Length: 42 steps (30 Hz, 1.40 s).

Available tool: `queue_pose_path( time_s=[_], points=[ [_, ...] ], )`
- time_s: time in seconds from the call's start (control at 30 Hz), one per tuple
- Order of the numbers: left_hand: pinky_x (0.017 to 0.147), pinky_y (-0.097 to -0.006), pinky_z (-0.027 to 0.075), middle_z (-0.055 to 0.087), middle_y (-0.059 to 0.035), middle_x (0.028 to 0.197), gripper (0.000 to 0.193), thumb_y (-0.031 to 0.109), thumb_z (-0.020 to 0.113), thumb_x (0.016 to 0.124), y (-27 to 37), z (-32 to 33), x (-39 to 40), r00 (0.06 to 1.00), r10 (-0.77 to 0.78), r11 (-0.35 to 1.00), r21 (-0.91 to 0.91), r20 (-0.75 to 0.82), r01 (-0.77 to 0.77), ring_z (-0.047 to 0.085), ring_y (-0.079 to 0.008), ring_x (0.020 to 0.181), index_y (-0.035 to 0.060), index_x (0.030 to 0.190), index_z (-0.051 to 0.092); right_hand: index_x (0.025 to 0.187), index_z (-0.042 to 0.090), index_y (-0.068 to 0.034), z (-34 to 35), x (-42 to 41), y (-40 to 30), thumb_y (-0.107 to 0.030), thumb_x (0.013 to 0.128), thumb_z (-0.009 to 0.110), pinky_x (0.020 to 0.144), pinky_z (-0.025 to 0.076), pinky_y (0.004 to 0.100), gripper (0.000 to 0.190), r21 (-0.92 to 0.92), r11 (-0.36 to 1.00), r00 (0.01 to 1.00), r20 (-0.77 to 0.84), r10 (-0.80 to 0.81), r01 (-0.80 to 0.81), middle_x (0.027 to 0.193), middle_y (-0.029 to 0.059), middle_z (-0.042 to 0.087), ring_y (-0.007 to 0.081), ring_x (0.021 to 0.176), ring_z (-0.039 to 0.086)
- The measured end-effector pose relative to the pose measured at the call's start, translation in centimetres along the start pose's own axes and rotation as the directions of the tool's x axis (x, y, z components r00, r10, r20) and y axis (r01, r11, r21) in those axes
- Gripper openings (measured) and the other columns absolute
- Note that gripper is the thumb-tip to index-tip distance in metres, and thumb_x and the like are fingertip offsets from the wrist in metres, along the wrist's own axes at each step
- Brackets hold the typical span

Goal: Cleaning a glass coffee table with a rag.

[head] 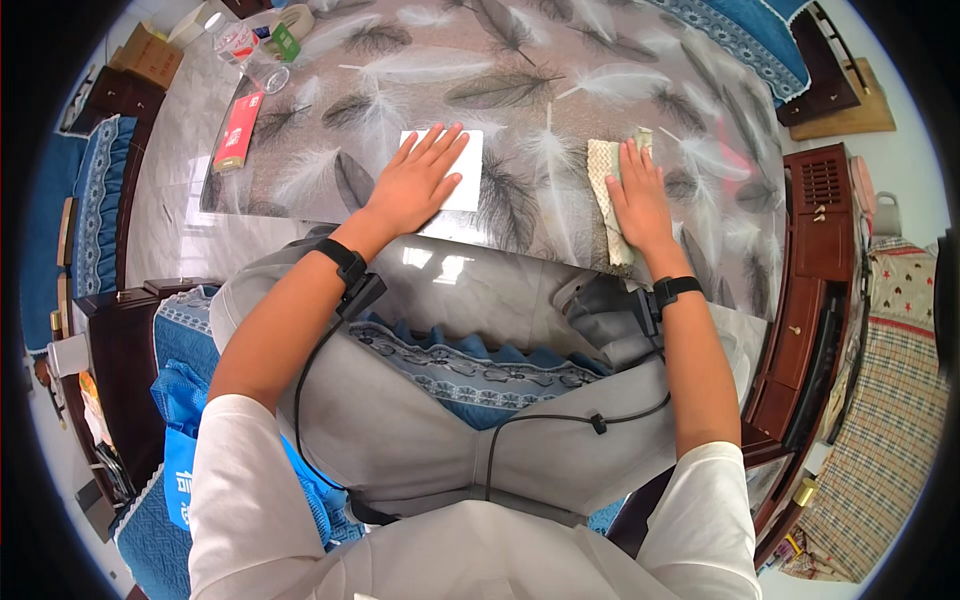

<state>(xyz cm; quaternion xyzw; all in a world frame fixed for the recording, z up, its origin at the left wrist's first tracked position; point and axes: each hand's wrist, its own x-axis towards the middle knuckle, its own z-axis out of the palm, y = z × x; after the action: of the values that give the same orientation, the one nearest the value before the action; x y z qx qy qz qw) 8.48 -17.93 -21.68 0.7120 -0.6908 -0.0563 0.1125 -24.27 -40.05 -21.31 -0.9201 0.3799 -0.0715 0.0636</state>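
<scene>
My left hand (417, 180) lies flat, palm down, on a square white sheet (469, 176), which looks like paper, near the front edge of a table with a feather-patterned cover (540, 120). The fingers are a little apart and grip nothing. To the right, my right hand (640, 196) rests palm down on a folded, cream and greenish textured cloth (606, 202) that reaches the table's front edge. Its fingers are slightly spread and not curled round the cloth. What lies under both palms is hidden. A black strap with a small device sits on each wrist.
At the table's left stand a clear plastic bottle (238, 45), a green box (285, 42) and a roll of tape (301, 22). A red box (240, 129) lies near the left edge. Black cables hang from both wrists over my lap.
</scene>
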Motion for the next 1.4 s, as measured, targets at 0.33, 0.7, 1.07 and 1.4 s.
queue_pose_path(
  time_s=[0.33,0.7,1.07,1.4],
  points=[
    [0.135,-0.0481,0.012,0.026,-0.0045,0.179,0.062,0.038,0.041,0.114,0.7,-0.3,0.2,0.998,0.059,0.998,0.033,0.003,-0.059,0.018,-0.0282,0.166,0.0161,0.171,0.028,0.166,0.039,-0.009,-0.1,-0.1,-1.6,-0.037,0.113,0.043,0.134,0.015,0.0533,0.061,-0.017,0.993,0.992,0.049,-0.114,0.115,0.176,0.0085,0.032,0.0304,0.164,0.025],
    [0.135,-0.0527,0.010,0.026,-0.0015,0.179,0.060,0.040,0.042,0.114,1.4,0.0,0.2,0.995,0.080,0.996,0.036,0.054,-0.082,0.015,-0.0311,0.167,0.0248,0.171,0.030,0.169,0.036,-0.012,0.4,-0.7,-2.6,-0.032,0.112,0.044,0.134,0.009,0.0533,0.060,0.054,0.987,0.988,0.016,-0.155,0.154,0.176,0.0076,0.032,0.0324,0.164,0.023],
    [0.135,-0.0525,0.011,0.027,-0.0028,0.178,0.059,0.040,0.040,0.115,1.2,0.0,0.3,0.995,0.088,0.996,0.008,0.040,-0.088,0.016,-0.0305,0.166,0.0249,0.171,0.031,0.166,0.042,-0.014,-0.2,-0.2,1.4,-0.036,0.113,0.045,0.133,0.017,0.0534,0.057,-0.024,0.996,0.996,-0.022,-0.088,0.088,0.173,0.0102,0.037,0.0326,0.162,0.030],
    [0.135,-0.0519,0.012,0.027,-0.0029,0.178,0.058,0.038,0.039,0.115,1.1,-0.1,0.2,0.995,0.100,0.995,0.016,0.027,-0.100,0.015,-0.0297,0.166,0.0244,0.171,0.031,0.166,0.039,-0.009,0.1,-1.1,1.9,-0.035,0.113,0.044,0.133,0.019,0.0537,0.059,-0.064,0.990,0.991,-0.043,-0.125,0.122,0.173,0.0120,0.036,0.0332,0.161,0.032]
  ],
)
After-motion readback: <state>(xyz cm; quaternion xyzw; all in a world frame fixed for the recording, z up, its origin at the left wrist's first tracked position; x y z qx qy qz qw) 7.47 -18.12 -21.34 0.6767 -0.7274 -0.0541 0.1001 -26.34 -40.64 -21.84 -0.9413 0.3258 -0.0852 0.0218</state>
